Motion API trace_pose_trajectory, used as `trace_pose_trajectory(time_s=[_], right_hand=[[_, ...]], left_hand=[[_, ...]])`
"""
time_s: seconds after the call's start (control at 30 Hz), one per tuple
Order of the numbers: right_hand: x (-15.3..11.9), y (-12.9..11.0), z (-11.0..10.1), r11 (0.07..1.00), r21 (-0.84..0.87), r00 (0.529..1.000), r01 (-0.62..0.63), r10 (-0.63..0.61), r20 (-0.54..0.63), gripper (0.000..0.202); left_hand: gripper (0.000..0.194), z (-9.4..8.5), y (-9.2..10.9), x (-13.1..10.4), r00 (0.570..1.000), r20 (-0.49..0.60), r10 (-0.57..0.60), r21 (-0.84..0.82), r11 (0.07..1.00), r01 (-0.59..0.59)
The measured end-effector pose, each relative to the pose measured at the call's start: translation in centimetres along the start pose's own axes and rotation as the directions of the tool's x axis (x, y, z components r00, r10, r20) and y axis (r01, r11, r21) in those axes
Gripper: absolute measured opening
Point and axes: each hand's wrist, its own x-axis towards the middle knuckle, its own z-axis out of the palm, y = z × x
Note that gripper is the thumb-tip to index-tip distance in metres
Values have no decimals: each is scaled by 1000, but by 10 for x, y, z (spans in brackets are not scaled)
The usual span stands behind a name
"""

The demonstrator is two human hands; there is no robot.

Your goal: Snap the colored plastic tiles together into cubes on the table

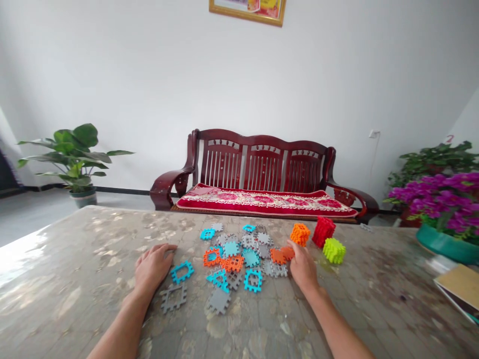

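Note:
My left hand [154, 267] rests on the tabletop with its fingers loosely spread and nothing in them. Just right of it lie a blue rectangular frame piece [182, 271] and a grey square frame piece [174, 298]. My right hand [303, 264] lies at the right edge of the scattered pieces, a finger stretched out beside an orange interlocking piece [288, 253]; whether it touches the piece I cannot tell. Between the hands spread several flat toothed pieces, among them an orange window piece [232, 263], a blue triangular frame [219, 279] and a solid grey tile [219, 300].
Beyond my right hand stand toothed blocks or stacks in orange [300, 234], red [324, 231] and lime green [334, 251]. Purple flowers in a teal pot [447, 244] and a notebook [462, 285] occupy the table's right side. A wooden bench [262, 164] stands behind the table.

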Motion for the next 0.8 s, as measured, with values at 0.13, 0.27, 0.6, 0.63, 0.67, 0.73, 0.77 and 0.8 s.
trace_pose_trajectory(time_s=[0.13, 0.27, 0.6, 0.63, 0.67, 0.73, 0.77, 0.8], right_hand=[[6, 2, 6, 997, 17, 996, 73, -74, 53, 63], [2, -4, 8, 988, 75, 985, 137, -144, 99, 58], [-4, -52, 4, 955, 216, 970, 202, -226, 90, 42], [-3, -56, 6, 957, 205, 967, 204, -230, 113, 42], [-3, -61, 8, 960, 193, 963, 203, -232, 139, 43], [-5, -72, 13, 966, 170, 957, 195, -225, 181, 46], [-8, -78, 17, 967, 163, 957, 194, -223, 187, 48], [-11, -85, 20, 968, 158, 958, 197, -224, 181, 48]], left_hand=[[42, 2, -2, 1, 1000, -5, 14, -4, 1000, -14], [41, 3, -2, 1, 1000, -12, 11, -14, 1000, -11], [42, 4, -2, 1, 1000, -23, 10, -26, 1000, -10], [42, 5, -3, 1, 1000, -28, 11, -31, 999, -12], [42, 5, -3, 1, 999, -32, 12, -34, 999, -13], [41, 5, -3, 1, 999, -41, 10, -37, 999, -12], [40, 5, -3, 1, 999, -45, 8, -35, 999, -10], [40, 5, -3, 1, 999, -48, 7, -33, 999, -9]])
